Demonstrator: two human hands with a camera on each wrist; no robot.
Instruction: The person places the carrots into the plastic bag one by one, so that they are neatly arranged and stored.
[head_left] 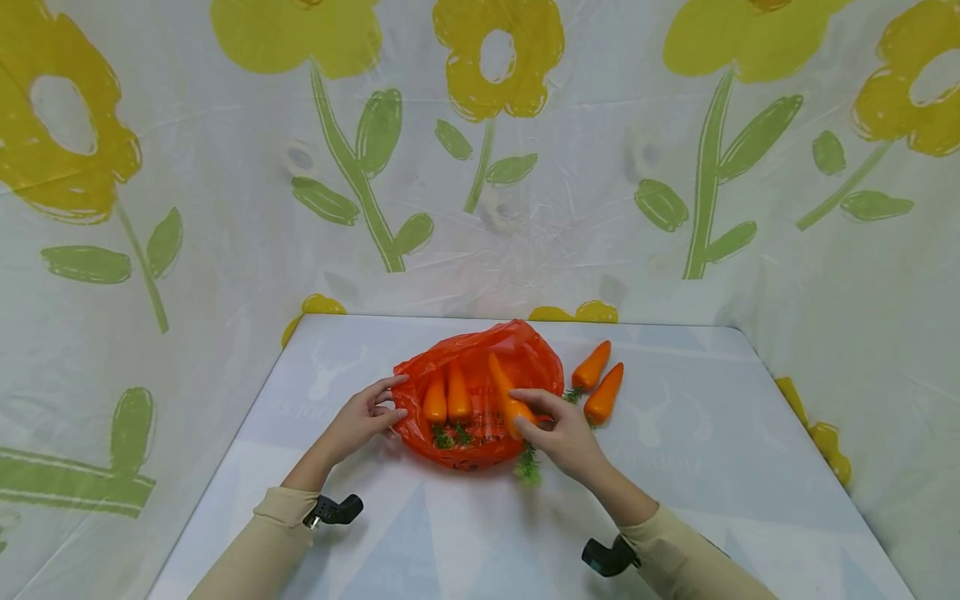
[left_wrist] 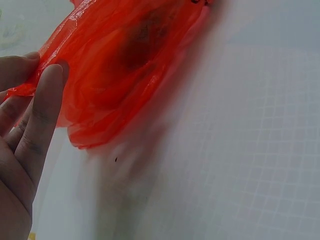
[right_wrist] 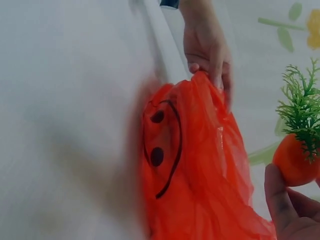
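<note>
A red plastic bag (head_left: pixel 480 450) lies on the table with its mouth spread toward the person. Two carrots (head_left: pixel 458 393) with green tops rest inside it. At the bag's left edge, the left hand (head_left: pixel 365 417) pinches the thin plastic between thumb and fingers; the left wrist view shows this grip on the bag (left_wrist: pixel 110 85) closely. The right hand (head_left: pixel 566 433) grips another carrot (head_left: pixel 504 387) near its thick end, its tip pointing into the bag's opening and its green top hanging below. In the right wrist view, that carrot (right_wrist: pixel 295 160) shows beside a printed smiling face on the bag.
Two more carrots (head_left: pixel 604 395) lie on the table just right of the bag. The white patterned table (head_left: pixel 480 533) has a flowered curtain (head_left: pixel 585 208) behind it and on both sides. A dark camera is strapped to each wrist.
</note>
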